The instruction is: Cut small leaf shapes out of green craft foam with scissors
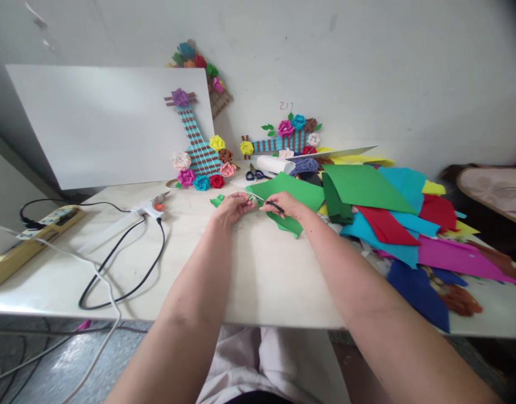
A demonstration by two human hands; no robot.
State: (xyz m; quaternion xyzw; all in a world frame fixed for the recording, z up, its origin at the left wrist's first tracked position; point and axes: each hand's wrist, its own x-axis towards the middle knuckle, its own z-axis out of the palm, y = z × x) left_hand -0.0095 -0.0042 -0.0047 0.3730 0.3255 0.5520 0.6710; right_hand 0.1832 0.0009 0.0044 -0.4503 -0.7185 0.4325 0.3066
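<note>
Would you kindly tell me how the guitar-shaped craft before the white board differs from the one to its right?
The left guitar-shaped craft stands tilted, neck up; the right guitar-shaped craft has its neck pointing left. The left one bears a purple flower at its neck end, the right one a yellow flower. Both have turquoise and brown stripes and colourful flowers.

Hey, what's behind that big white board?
Past the top right corner of the board, colorful flowers and a brown lattice poke out, with the wall beyond. Anything else the board covers is hidden.
</note>
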